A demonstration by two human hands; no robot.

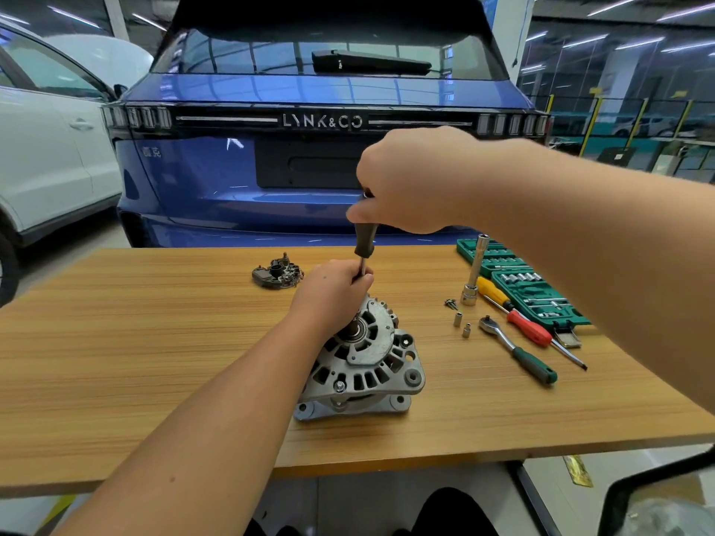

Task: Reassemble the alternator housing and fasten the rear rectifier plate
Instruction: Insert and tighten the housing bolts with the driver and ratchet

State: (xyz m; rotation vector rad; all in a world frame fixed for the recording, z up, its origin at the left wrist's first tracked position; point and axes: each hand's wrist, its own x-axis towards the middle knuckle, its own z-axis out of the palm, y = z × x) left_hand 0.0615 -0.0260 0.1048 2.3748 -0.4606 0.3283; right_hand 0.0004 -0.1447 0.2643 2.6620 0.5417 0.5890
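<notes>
While both hands [410, 179] [332, 288] grip one screwdriver [365, 241] — one alternator [363, 357], two loose sockets [457, 319].

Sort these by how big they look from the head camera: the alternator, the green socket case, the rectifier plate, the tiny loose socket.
1. alternator
2. green socket case, close to the alternator, and partly hidden by the arm
3. rectifier plate
4. tiny loose socket

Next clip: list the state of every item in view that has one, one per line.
Alternator: upright on the table, rear face bare.
Rectifier plate: lying apart, not fitted.
Screwdriver: vertical over the alternator.
Right hand: grips the handle.
Left hand: pinches the shaft.
Socket case: open.
Ratchet: lying unused.
</notes>
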